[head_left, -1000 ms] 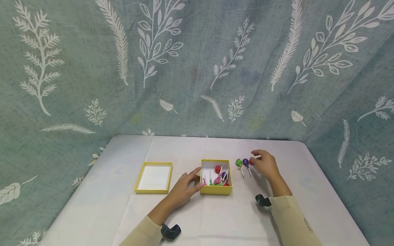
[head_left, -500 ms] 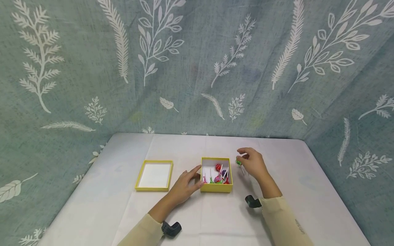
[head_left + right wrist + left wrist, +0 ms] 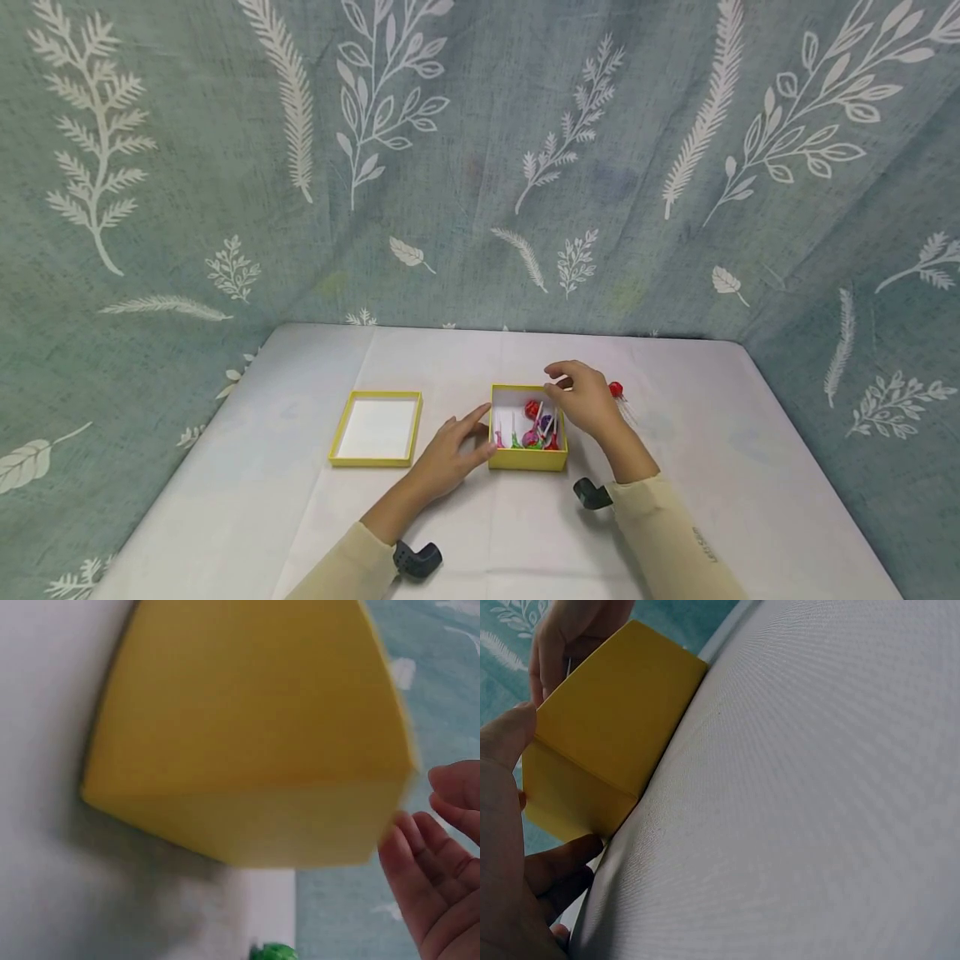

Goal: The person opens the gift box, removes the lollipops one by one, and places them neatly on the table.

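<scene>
In the head view a yellow open box (image 3: 527, 459) stands on the table, holding several wrapped lollipops, among them a red lollipop (image 3: 532, 408) with sticks jutting up. My left hand (image 3: 447, 458) rests against the box's left side, thumb at the front corner and forefinger toward the back. My right hand (image 3: 587, 402) hangs over the box's back right corner, its fingers loosely bent. Between its thumb and fingers the right wrist view shows nothing held. Right of that hand lies another red lollipop (image 3: 616, 389). A green lollipop (image 3: 274, 951) shows at the bottom of the right wrist view.
A shallow yellow-rimmed lid (image 3: 375, 463) lies on the table left of the box, white inside up. A white cloth covers the table (image 3: 480, 533). Behind it hangs a blue-green leaf-patterned curtain (image 3: 450, 167).
My right hand has moved left, from the red lollipop on the table, past the green one, to over the box. My left hand has stayed at the box's side.
</scene>
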`<action>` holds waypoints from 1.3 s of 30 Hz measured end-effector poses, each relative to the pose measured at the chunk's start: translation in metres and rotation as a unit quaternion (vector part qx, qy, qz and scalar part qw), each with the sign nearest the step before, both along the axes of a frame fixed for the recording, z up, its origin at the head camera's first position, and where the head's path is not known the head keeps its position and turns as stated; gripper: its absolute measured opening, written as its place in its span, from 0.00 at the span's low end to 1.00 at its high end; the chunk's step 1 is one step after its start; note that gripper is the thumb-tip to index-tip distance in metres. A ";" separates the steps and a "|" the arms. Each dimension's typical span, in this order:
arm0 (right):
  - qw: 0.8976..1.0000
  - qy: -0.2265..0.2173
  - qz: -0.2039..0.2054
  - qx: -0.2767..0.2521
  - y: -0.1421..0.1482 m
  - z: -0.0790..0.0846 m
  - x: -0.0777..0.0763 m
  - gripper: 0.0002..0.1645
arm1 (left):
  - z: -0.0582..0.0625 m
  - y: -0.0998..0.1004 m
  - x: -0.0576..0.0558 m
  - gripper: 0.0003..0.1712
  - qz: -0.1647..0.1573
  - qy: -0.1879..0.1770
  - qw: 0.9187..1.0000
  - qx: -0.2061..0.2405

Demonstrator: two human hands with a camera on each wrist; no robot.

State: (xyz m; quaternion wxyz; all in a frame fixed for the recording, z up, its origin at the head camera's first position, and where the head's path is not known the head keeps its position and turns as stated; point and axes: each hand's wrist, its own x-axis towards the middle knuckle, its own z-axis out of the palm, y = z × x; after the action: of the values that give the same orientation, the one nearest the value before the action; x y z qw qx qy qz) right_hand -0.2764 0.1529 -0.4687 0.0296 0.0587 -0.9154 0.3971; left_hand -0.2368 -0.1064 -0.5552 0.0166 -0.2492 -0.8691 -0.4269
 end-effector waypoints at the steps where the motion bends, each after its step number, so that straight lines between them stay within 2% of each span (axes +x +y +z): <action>1: 1.000 0.002 0.006 0.002 -0.003 -0.001 0.000 0.19 | 0.000 0.000 0.000 0.39 0.003 0.000 1.000 -0.004; 5: 1.000 0.003 0.023 0.018 -0.012 -0.006 0.001 0.17 | 0.000 0.001 0.000 0.39 0.011 -0.010 1.000 -0.017; 10: 0.996 0.004 0.050 0.068 -0.023 -0.007 0.003 0.12 | 0.001 0.002 0.000 0.40 0.010 -0.011 1.000 -0.017; 14: 0.991 0.009 0.075 0.110 -0.033 -0.006 0.005 0.12 | 0.001 0.002 0.000 0.40 0.009 -0.007 1.000 -0.018; 20: 0.983 0.010 0.111 0.146 -0.044 -0.012 0.006 0.13 | 0.001 0.002 0.001 0.39 0.014 -0.014 1.000 -0.019; 27: 0.972 -0.011 0.126 0.200 -0.051 -0.014 0.006 0.15 | 0.001 0.002 0.001 0.39 0.014 -0.009 1.000 -0.020; 35: 0.971 0.006 0.134 0.197 -0.054 -0.019 0.005 0.13 | 0.002 0.002 0.000 0.39 0.014 -0.004 1.000 -0.017; 39: 0.974 -0.004 0.126 0.190 -0.056 -0.020 0.005 0.15 | 0.000 0.003 0.000 0.39 0.010 0.004 1.000 -0.014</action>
State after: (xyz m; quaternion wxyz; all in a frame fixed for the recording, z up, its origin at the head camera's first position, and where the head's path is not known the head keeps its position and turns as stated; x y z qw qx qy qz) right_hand -0.2713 0.0968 -0.4890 -0.0364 0.1768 -0.9594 0.2166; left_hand -0.2370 -0.1035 -0.5550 0.0205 -0.2419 -0.8776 -0.4134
